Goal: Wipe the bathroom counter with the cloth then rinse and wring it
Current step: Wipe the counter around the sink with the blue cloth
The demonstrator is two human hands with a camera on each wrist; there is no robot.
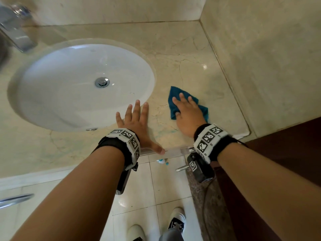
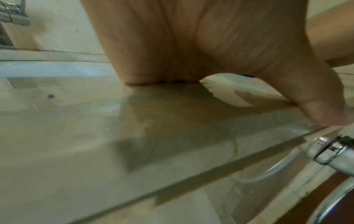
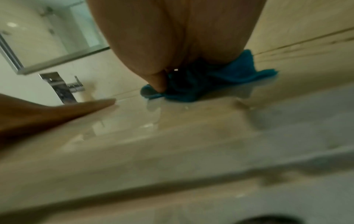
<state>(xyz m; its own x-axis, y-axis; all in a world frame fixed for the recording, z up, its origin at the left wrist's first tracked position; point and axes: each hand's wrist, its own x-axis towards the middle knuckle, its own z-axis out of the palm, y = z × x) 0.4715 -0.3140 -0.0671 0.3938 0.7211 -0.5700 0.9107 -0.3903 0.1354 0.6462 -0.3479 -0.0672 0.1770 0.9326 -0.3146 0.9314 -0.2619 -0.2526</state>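
Spanning most of the head view is the glossy beige marble counter, cracked in thin lines and meeting beige walls at the back and right. Sitting sunk into it at left is the round white basin, with a chrome drain at its middle and a blurred chrome tap at the far left corner. Lying spread is the left hand, fingers straight and apart, palm on the stone just beside the basin rim, thumb reaching the front edge, holding nothing. Pressing flat is the right hand, fingers extended over the crumpled teal cloth, which is sitting on the counter right of the basin; the thumb is tucking against its near fold in the right wrist view. Likely step: wiping is under way, rinsing not yet begun. Risks: the bunched cloth could be slipping out from under the flat palm on the wet-looking, shiny stone, and a stroke toward the body could be carrying it over the front edge to the floor. Open room is lying ahead and rightward to the wall corner; the front edge is near.
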